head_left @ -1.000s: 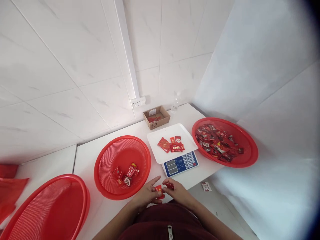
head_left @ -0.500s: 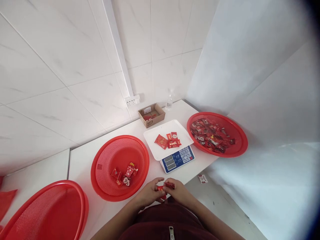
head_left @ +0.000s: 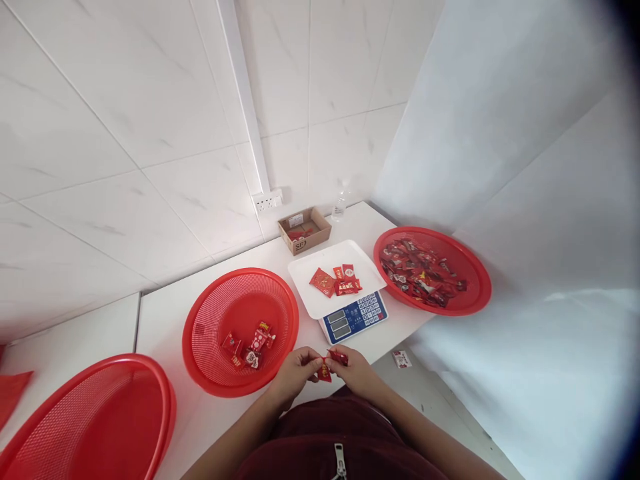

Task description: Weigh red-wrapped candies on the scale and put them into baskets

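My left hand [head_left: 296, 375] and my right hand [head_left: 354, 371] meet in front of my body at the table's near edge. Between their fingertips is a red-wrapped candy [head_left: 325, 371] with yellow print, pinched from both sides. A second red wrapper [head_left: 339, 357] shows in the fingers of my right hand. Just beyond stands a digital scale [head_left: 356, 317] whose white tray [head_left: 320, 308] carries several red packets [head_left: 345, 283]. To the left, a red mesh basket [head_left: 193, 333] holds several wrapped candies [head_left: 257, 341].
A red basket [head_left: 480, 280] heaped with wrapped candies [head_left: 420, 270] sits at the right. Behind the scale are a cardboard box [head_left: 313, 240] and a clear bottle [head_left: 340, 205]. Another red basket [head_left: 163, 400] is at the near left. A small packet [head_left: 401, 359] lies below the table's edge.
Both hands have risen slightly and come closer together. My left fingers, more spread before, now pinch the candy, which is turned with its yellow print showing. The view has shifted a little.
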Tool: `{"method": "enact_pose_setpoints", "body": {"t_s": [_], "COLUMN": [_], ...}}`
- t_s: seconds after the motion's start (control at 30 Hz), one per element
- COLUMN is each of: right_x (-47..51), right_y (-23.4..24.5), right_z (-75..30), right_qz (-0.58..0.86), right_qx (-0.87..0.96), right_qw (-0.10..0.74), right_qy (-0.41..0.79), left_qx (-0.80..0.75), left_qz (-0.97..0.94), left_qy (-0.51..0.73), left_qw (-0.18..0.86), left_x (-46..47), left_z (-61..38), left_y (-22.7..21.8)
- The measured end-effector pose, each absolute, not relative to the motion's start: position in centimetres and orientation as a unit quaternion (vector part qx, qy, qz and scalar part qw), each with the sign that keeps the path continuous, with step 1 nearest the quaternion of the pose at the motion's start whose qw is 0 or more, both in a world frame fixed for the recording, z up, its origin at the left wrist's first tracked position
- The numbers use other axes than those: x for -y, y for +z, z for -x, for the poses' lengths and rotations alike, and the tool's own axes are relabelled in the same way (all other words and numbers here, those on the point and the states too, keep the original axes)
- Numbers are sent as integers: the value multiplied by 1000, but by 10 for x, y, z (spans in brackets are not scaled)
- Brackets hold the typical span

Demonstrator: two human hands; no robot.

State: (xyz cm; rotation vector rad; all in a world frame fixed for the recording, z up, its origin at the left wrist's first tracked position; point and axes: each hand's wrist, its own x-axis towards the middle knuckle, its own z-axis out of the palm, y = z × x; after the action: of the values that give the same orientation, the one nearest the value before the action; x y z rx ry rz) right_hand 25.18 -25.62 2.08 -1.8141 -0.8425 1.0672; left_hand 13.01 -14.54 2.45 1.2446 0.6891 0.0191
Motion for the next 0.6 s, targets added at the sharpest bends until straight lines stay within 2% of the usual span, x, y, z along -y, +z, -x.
{"method": "enact_pose_setpoints", "body": {"t_s": [0.23,0.47,0.6], "right_x": [255,261,270], "right_y": [25,31,29], "right_z": [-251,-260,-269], "right_qz": [689,614,574], "right_qx": [318,236,221], "right_qw": [452,490,503], "right_qy": [468,571,607], "left_qx": [-342,-331,-319], "left_qz": [-663,-623,-607], "left_qy": [103,83,30], "left_qw": [657,704,727], "left_x": [151,158,165], "left_z": [-133,-149,-163], "left_y": [24,28,23]}}
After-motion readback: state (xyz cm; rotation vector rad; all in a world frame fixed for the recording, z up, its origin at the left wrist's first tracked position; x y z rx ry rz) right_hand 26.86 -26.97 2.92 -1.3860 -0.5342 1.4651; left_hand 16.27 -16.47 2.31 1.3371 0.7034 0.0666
